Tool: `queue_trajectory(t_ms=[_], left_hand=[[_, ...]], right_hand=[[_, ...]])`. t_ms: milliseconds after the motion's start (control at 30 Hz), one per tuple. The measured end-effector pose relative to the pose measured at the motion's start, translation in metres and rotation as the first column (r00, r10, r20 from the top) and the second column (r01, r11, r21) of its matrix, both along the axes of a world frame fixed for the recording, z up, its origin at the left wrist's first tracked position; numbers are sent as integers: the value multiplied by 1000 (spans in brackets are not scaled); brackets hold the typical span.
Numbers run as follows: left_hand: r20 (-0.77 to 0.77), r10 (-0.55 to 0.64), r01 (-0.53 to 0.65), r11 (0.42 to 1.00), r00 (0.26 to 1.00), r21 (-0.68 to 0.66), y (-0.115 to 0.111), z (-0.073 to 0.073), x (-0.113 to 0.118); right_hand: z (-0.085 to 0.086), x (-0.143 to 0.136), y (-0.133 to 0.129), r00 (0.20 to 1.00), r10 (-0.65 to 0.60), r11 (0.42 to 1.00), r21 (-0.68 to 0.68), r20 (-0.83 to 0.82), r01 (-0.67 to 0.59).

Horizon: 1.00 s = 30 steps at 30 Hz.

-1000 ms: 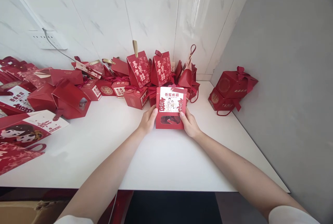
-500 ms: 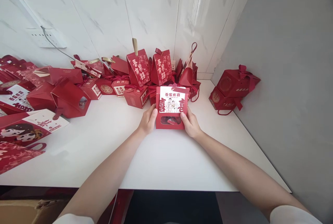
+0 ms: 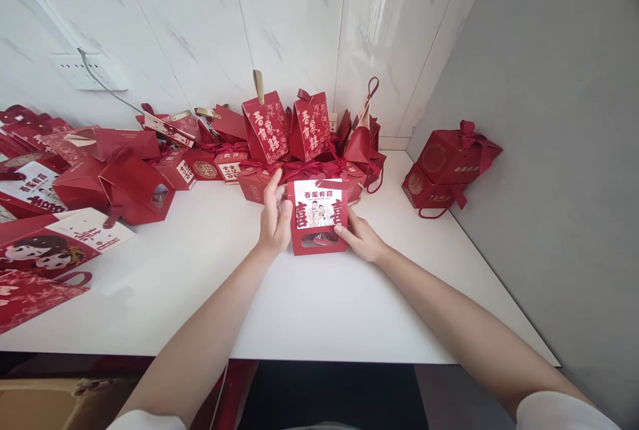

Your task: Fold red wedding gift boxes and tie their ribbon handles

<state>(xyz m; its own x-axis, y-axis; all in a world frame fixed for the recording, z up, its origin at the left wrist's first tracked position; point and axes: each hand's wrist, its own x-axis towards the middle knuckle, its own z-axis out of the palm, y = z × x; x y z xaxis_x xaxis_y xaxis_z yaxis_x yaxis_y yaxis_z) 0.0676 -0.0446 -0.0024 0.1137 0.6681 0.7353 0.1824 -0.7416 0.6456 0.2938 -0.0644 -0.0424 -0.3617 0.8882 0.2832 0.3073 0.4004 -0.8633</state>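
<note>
A red gift box [image 3: 319,241] with a white panel of a couple in wedding clothes stands upright at the middle of the white table. Wrapped items show through the small window low on its front. My right hand [image 3: 363,235] grips its right side, thumb on the front and the other fingers mostly hidden behind. Along the left edge, my left hand [image 3: 275,217] is raised with its fingers extended upward and its thumb beside the box. Whether that hand still touches the edge is hard to see.
Behind stand two tall red boxes [image 3: 266,128] on smaller red ones near the tiled wall. More red boxes [image 3: 137,187] crowd the left side. Two stacked boxes [image 3: 439,174] stand by the grey partition [image 3: 559,150] at right. A cardboard box [image 3: 37,407] lies below the table's front edge.
The gift box has shifted slightly left and toward me, turning a little. My left hand has loosened from its side, and its fingers have straightened upward. My right hand keeps its hold.
</note>
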Motion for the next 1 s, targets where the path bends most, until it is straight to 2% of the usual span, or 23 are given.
queue_trajectory(t_ms=[133,300,367,600,733,833,900,1000], left_hand=[[-17,23,-24,999,1000,-29,-3,6,-2],[41,-57,60,996,998,-68,0,2,0],[49,-55,58,996,997,-68,2,1,0],[-43,101,-98,993,994,63,5,-2,-2],[-98,237,-214,955,967,204,9,-6,-2],[-140,289,-246,933,947,261,12,-9,-3],[-173,271,-228,945,947,233,15,-11,-5],[-218,194,-176,979,956,98,19,-17,-9]], right_hand=[[3,-1,-2,999,32,999,-5,12,-32],[5,-2,-2,1000,26,999,-19,7,-26],[5,-2,-2,1000,25,999,-23,4,-25],[4,-1,-1,1000,25,1000,-12,-2,-25],[3,-2,0,1000,20,1000,-23,-20,-21],[4,-5,0,997,44,997,-54,-65,-48],[8,-5,-1,986,126,990,-52,-113,-133],[13,-3,-2,968,234,972,25,-93,-233]])
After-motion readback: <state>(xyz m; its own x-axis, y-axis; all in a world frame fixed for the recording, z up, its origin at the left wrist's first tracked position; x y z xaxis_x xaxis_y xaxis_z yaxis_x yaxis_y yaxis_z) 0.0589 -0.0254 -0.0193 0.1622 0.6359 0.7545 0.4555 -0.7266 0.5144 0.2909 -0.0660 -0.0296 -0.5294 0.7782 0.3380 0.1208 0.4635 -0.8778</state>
